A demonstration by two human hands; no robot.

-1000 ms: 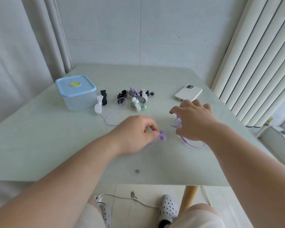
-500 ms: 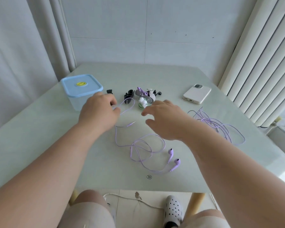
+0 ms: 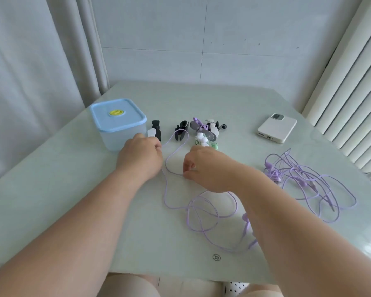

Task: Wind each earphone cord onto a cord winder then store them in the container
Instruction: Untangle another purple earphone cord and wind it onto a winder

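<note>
A purple earphone cord (image 3: pixel 199 209) lies in loose loops on the table's middle, its earbuds (image 3: pixel 247 221) near my right forearm. My left hand (image 3: pixel 139 156) grips a white cord winder (image 3: pixel 152 132) at the cord's far end, beside the container (image 3: pixel 118 125), a clear box with its blue lid on. My right hand (image 3: pixel 204 166) pinches the cord a little to the right of the left hand. Other winders lie behind the hands: two black ones (image 3: pixel 155 127) (image 3: pixel 181 131), a grey one (image 3: pixel 204 129) and a white-green one (image 3: pixel 202 140).
A tangle of more purple earphones (image 3: pixel 304 183) lies on the right part of the table. A white phone (image 3: pixel 276 130) lies face down at the back right. Curtains hang on the left, a ribbed white radiator stands on the right.
Both hands left the earbuds near the front edge and went to the back. The left hand took the white winder; the right hand came down and pinched the cord.
</note>
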